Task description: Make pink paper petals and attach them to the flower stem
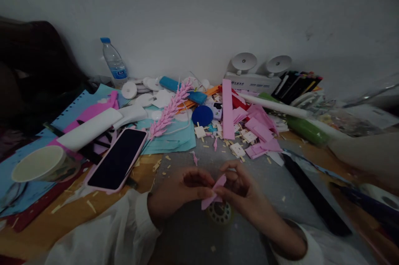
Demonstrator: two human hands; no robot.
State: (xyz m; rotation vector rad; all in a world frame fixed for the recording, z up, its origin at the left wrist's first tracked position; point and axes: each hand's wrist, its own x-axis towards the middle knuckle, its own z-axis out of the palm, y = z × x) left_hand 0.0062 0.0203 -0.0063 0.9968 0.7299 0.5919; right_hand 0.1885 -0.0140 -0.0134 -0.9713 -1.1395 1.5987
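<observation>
A small folded piece of pink paper [214, 193] is pinched between my two hands, low in the middle of the view. My left hand [187, 190] closes on its left side with thumb and fingers. From the right, my right hand [243, 192] grips the same piece, thumb tip on the paper. Below the paper a round tape roll [220, 215] lies on the grey mat [187, 231], partly covered by the paper and fingers. Small twisted pink bits [195, 158] lie just beyond my hands.
Left are a phone [118, 160], a paper cup [40, 165] and blue sheets. Behind lie a pink braided stalk [171, 111], a water bottle [114, 61], pink strips [228, 109] and a blue disc [202, 115]. A black-handled tool [314, 194] lies at right.
</observation>
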